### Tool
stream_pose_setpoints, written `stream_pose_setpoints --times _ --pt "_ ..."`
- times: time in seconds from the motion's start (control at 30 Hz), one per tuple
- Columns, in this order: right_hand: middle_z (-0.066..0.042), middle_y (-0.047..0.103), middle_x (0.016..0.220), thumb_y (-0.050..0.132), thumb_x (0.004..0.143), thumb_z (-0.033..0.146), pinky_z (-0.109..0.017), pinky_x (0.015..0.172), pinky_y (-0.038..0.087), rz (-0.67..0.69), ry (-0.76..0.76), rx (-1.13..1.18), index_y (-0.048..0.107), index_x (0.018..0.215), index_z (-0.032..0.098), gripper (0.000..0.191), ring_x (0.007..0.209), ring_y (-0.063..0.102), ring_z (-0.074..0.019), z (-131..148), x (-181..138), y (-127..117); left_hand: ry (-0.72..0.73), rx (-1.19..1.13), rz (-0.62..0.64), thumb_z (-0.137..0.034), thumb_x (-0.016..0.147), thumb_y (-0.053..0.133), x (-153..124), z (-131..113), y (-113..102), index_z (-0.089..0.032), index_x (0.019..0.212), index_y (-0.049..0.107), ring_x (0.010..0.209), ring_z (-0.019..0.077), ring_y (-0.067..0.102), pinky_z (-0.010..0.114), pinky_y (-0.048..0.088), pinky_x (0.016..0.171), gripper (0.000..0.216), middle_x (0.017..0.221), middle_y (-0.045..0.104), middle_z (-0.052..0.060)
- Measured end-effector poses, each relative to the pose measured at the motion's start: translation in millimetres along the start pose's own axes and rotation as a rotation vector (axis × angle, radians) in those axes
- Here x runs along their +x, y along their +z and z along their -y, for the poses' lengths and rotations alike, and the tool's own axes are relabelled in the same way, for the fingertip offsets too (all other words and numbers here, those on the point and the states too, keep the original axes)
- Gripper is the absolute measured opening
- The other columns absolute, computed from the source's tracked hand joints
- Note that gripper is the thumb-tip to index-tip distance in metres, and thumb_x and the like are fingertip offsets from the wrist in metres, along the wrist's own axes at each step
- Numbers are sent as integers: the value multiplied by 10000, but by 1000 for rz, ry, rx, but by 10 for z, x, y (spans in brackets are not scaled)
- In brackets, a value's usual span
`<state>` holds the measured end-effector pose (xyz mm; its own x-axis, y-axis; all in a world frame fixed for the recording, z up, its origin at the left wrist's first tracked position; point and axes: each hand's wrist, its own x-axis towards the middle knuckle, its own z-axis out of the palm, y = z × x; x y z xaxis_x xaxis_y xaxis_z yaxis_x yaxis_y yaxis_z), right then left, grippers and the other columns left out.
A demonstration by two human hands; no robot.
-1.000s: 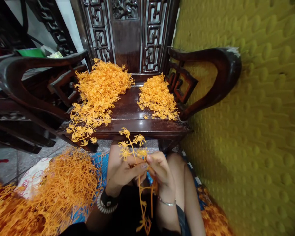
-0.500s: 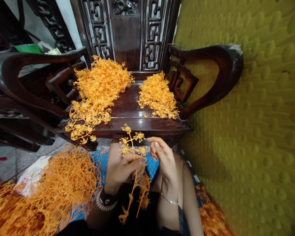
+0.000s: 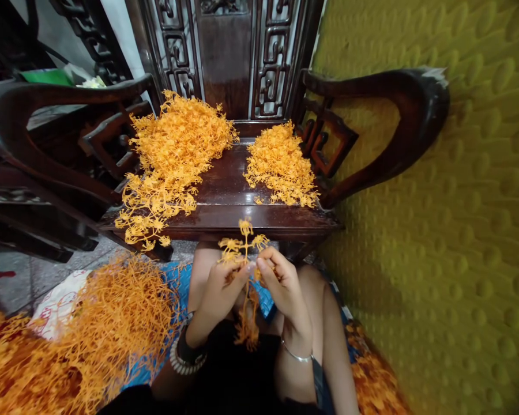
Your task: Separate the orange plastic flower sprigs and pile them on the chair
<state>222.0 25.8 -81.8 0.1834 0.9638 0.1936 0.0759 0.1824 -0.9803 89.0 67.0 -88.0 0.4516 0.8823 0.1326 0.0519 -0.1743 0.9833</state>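
Note:
An orange plastic flower sprig stands upright over my lap, with small spiky floret pieces on its side branches. The fingers of my left hand are closed around its stem. From the other side, my right hand pinches at one of the upper branches, and bits of orange show under its curled fingers. The exact spot where its fingertips meet the sprig is partly hidden. Below both hands hangs a blurred orange tail of stems.
On the dark wooden chair seat lie a large heap of orange sprigs and a smaller heap of floret pieces. Tangled bare stems fill the floor at left. A quilted olive-yellow surface rises at right.
My right hand has moved left and closed at the sprig, having been apart from it. The sprig has swung upright and my left hand has risen slightly.

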Motion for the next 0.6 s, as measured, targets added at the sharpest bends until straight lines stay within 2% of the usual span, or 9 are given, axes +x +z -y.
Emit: stream_pose_setpoints --times 0.1,0.23,0.3,0.37,0.43,0.5,0.6 --pt "56 381 633 511 919 402 -220 523 289 61 25 32 485 789 199 242 543 338 -85 14 -9 -5 10 49 -91 -489 888 522 22 1 12 -173 730 580 699 167 561 276 456 698 358 713 617 19" --pt "62 421 654 612 854 423 -215 548 316 156 39 2 477 886 214 252 577 382 -94 -8 3 -2 22 17 -152 -430 891 518 14 28 -14 -183 702 570 653 161 541 277 464 702 316 657 569 4" --pt "50 447 673 600 867 410 -222 565 318 217 20 -68 482 843 206 237 603 396 -98 -35 10 -2 22 12 -176 -391 889 523 2 46 -25 -188 678 552 596 146 501 272 450 677 294 609 523 -14" --pt "38 435 666 507 927 398 -231 580 312 247 -17 -124 469 750 193 273 615 391 -99 -55 12 -2 26 42 -225 -353 889 524 -10 66 -33 -188 690 561 597 143 491 272 430 677 262 614 526 -15" --pt "33 411 650 454 953 391 -236 581 303 250 -37 -120 451 692 184 333 614 377 -97 -53 10 2 26 82 -275 -332 896 512 -18 93 -36 -187 699 576 616 147 494 277 410 678 252 631 545 -8" --pt "31 396 629 474 941 408 -237 559 289 220 -28 -48 443 656 181 365 593 357 -95 -38 3 12 0 47 -288 -325 884 523 -18 131 -28 -185 713 590 655 155 508 280 404 693 230 663 565 2" --pt "35 383 573 540 898 442 -237 503 247 146 0 143 456 607 176 403 531 313 -84 -32 -12 39 -114 -198 -208 -361 826 582 3 186 18 -180 697 585 650 152 500 268 404 646 222 659 553 0"
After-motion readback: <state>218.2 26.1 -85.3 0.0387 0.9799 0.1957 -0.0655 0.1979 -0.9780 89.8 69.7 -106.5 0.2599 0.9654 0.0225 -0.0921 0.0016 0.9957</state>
